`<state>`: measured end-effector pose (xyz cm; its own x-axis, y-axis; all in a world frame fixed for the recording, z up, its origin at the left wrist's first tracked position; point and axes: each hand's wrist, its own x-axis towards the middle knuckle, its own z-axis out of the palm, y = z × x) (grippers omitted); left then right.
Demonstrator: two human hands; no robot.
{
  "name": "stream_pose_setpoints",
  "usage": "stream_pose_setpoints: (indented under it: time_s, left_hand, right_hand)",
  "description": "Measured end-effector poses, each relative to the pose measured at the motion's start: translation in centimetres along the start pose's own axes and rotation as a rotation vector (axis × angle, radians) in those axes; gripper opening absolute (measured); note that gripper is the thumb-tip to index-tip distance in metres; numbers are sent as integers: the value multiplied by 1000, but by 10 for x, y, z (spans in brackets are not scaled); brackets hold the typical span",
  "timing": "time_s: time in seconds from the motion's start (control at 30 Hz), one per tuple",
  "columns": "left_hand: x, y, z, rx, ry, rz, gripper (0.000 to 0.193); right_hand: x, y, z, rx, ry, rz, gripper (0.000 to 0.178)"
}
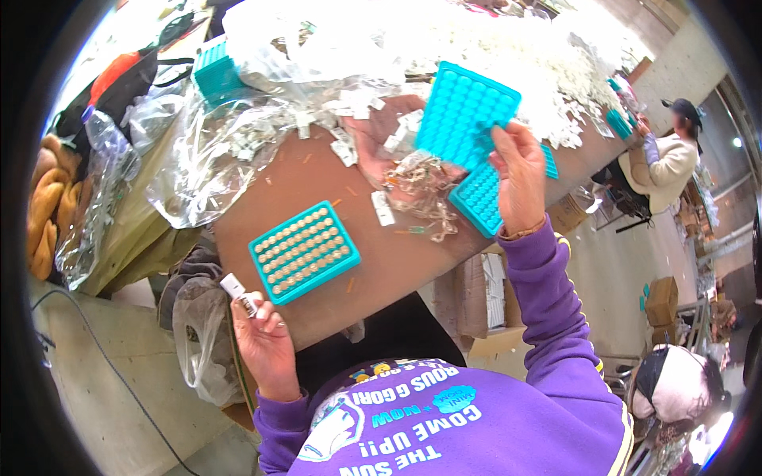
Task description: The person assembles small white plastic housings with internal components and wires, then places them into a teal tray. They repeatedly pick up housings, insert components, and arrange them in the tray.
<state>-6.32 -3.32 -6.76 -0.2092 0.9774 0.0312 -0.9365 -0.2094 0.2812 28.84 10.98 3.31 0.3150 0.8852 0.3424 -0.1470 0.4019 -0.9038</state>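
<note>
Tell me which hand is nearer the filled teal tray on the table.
Left. The left hand sits just below the filled tray's near-left corner, holding a small white piece. The right hand is far off, up right, gripping an empty tray.

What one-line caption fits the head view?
Right hand lifts an empty teal tray above a brown table; left hand holds a small white piece near a filled tray.

A filled tray (304,251) is lying on the tabletop (397,254) near its front edge, with the left hand (262,337) hovering just before it, off the edge. Behind and to the right, the right hand (520,178) is lifting an empty tray (464,115) above another tray (479,198). A heap of small parts (508,55) is sitting at the tabletop's far side, plastic bags (214,151) spreading to the left.
</note>
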Motion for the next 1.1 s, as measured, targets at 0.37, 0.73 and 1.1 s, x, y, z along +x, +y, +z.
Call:
stream_pose_setpoints:
  time_s: [0.37,0.73,1.1]
  left_hand:
    - [2,0,0,165,88,34,25]
    - [0,2,-2,120,71,28,24]
    - [-6,-3,0,163,142,55,25]
  right_hand:
    - [-34,24,-130,-1110,-341,-707,23]
    - [-22,45,-128,-880,-523,-534,19]
    - [-37,5,-49,-814,-340,-614,28]
